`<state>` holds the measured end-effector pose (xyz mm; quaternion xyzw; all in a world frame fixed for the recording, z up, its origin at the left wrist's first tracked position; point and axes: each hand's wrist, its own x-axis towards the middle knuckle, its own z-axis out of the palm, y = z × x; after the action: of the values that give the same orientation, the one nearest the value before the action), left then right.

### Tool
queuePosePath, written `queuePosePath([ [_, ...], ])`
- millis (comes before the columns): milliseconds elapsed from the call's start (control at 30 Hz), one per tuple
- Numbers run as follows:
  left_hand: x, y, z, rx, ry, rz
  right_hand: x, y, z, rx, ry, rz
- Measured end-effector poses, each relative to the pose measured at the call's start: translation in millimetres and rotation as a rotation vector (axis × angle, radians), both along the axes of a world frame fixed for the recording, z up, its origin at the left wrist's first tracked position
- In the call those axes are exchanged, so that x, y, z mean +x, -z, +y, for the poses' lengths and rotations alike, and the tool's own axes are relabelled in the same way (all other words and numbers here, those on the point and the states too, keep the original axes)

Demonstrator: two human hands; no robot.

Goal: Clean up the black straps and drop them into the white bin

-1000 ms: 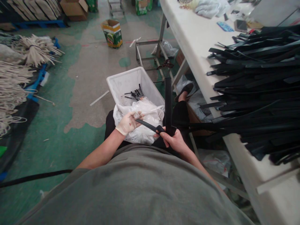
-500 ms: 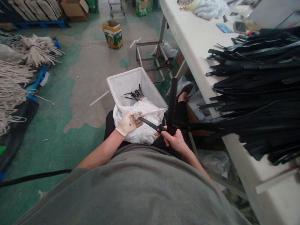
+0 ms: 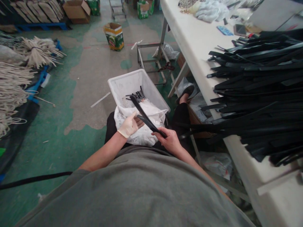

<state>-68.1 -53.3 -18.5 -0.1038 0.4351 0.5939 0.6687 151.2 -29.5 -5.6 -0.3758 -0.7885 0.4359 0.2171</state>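
My right hand (image 3: 169,138) is closed around a black flat strap (image 3: 151,125), which looks folded or doubled; two ends point up and left over my lap. My left hand (image 3: 129,125), in a pale glove, is open with its palm turned up, close to the shorter strap end; whether they touch I cannot tell. Below the strap a white plastic bag (image 3: 142,138) hangs over the near end of a white bin (image 3: 121,80). Inside the bin lie several short black pieces (image 3: 139,94).
A white table (image 3: 189,41) on my right bears a large heap of black straps (image 3: 262,91), some overhanging its edge. A metal frame (image 3: 151,46) stands beyond the bin. Bundles of pale cord (image 3: 35,53) lie on the left. A green-yellow carton (image 3: 114,36) sits on the floor ahead.
The long upright part of the strap has swung down to the left, beside the shorter end. My right hand has turned with it; my left hand has stayed nearly in place.
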Motion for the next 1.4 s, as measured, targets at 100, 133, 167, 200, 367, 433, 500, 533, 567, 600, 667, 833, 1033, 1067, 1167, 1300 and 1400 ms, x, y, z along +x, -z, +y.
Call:
queuePosePath([
  [100, -6.4, -4.5, 0.1, -0.003, -0.009, 0.018, 2.0, 2.9, 0.6, 0.107, -0.003, -0.077],
  [133, -7.9, -5.1, 0.1, 0.003, -0.012, 0.028, 3.1, 3.4, 0.8, 0.116, -0.007, -0.097],
  [167, -8.7, -5.1, 0.1, 0.013, -0.021, 0.041, 4.2, 3.7, 1.0, 0.113, -0.017, -0.110],
  [200, -8.8, -4.6, 0.3, 0.021, -0.031, 0.053, 5.1, 3.6, 1.4, 0.107, -0.027, -0.116],
  [367, -2.8, 2.7, 2.2, -0.042, -0.031, 0.094, 5.2, 2.1, 5.2, 0.075, -0.077, -0.085],
  [433, -0.7, 5.4, 2.8, -0.068, -0.013, 0.085, 3.5, 2.2, 6.3, 0.051, -0.109, -0.069],
  [500, 0.2, 6.4, 3.1, -0.062, 0.004, 0.067, 1.7, 2.8, 6.6, 0.020, -0.134, -0.049],
  [533, 0.4, 5.9, 3.2, -0.056, 0.007, 0.060, 1.1, 3.2, 6.5, 0.008, -0.135, -0.039],
  [567, 0.4, 4.8, 3.3, -0.055, 0.004, 0.057, 0.6, 3.4, 6.2, -0.001, -0.125, -0.031],
  [600, 0.1, 3.3, 3.6, -0.059, -0.006, 0.056, 0.5, 3.2, 5.7, -0.012, -0.114, -0.026],
  [667, -1.6, -0.2, 4.1, -0.068, -0.040, 0.061, 1.4, 1.7, 4.4, -0.040, -0.102, -0.011],
  [833, -12.9, 2.1, 4.3, -0.013, -0.062, 0.070, 8.4, -5.0, -0.5, -0.130, -0.141, 0.080],
  [1033, -17.6, 16.2, 5.3, 0.002, -0.052, 0.096, 12.5, -6.4, -3.7, -0.146, -0.113, 0.159],
  [1067, -16.7, 16.5, 5.8, -0.004, -0.052, 0.095, 12.1, -7.0, -3.8, -0.154, -0.115, 0.159],
  [1167, -13.3, 13.3, 7.1, -0.043, -0.058, 0.090, 9.6, -9.6, -3.7, -0.180, -0.107, 0.159],
  [1300, -10.2, 5.4, 6.4, -0.073, -0.049, 0.082, 6.5, -11.1, -4.2, -0.204, -0.101, 0.167],
  [1400, -9.1, 1.7, 5.0, -0.058, -0.003, 0.073, 5.7, -9.7, -5.0, -0.226, -0.098, 0.183],
])
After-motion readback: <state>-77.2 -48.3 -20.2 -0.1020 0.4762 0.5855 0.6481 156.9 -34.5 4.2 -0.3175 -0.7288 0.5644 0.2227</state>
